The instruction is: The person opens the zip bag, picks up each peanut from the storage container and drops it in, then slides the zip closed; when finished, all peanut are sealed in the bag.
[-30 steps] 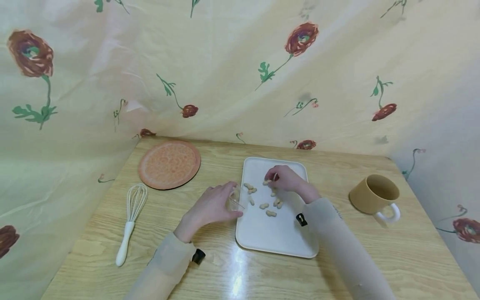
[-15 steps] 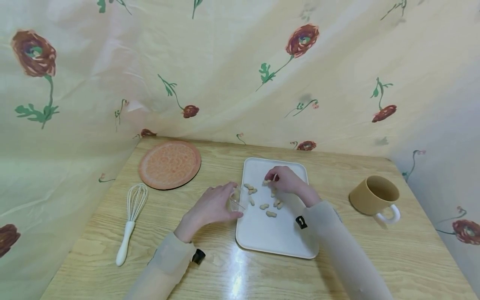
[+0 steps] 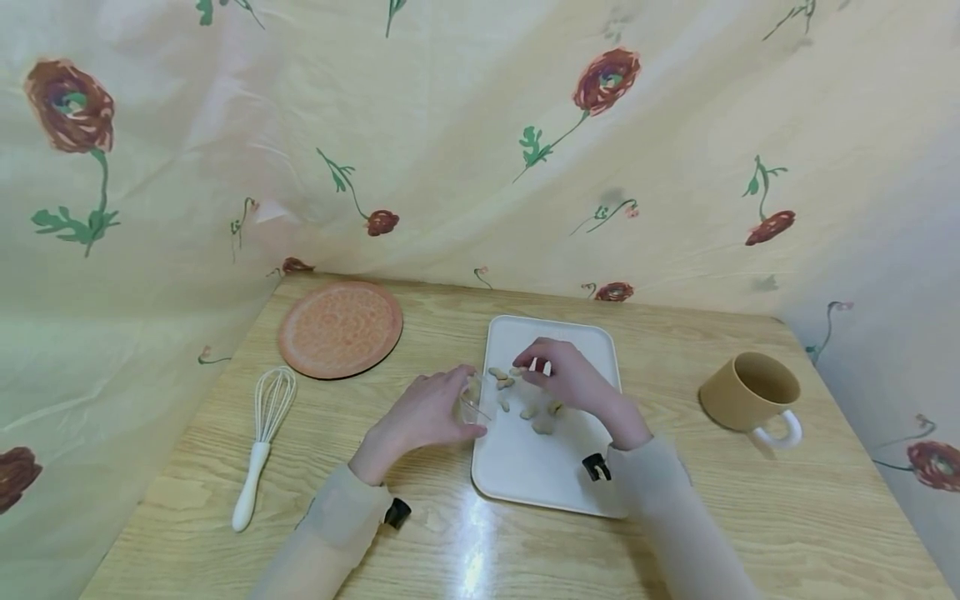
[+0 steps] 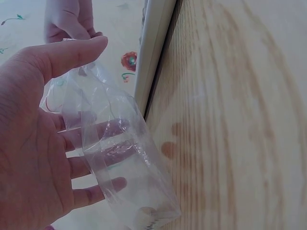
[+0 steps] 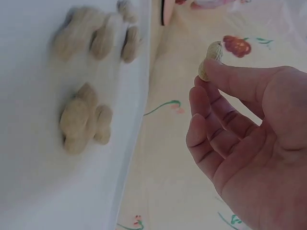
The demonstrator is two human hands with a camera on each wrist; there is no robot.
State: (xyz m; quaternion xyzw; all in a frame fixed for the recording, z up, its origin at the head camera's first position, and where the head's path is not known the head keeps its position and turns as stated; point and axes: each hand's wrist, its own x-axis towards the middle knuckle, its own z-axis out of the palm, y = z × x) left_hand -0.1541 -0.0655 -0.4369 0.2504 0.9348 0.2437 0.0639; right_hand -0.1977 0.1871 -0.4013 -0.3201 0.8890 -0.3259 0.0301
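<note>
My left hand (image 3: 427, 410) holds a clear plastic bag (image 4: 108, 139) beside the tray's left edge. In the left wrist view the thumb lies across the bag's top and the fingers show through the film behind it. A small pale lump (image 4: 145, 218), perhaps a peanut, shows at its lower end. Above the white tray (image 3: 540, 475), my right hand (image 3: 573, 379) pinches an unshelled peanut (image 5: 214, 51) between thumb and fingertips. Several more peanuts (image 5: 76, 120) lie on the tray beneath and beside that hand, partly blurred in the right wrist view.
To the left, a white whisk (image 3: 259, 450) lies on the wooden table (image 3: 420, 533), with a round orange-brown mat (image 3: 341, 329) behind it. A tan mug (image 3: 738, 392) with a white handle stands right of the tray. Flower-patterned cloth (image 3: 450, 150) hangs behind.
My right hand has lifted the peanut from the tray's upper middle and shifted left, toward the bag. The left hand and bag have stayed in place.
</note>
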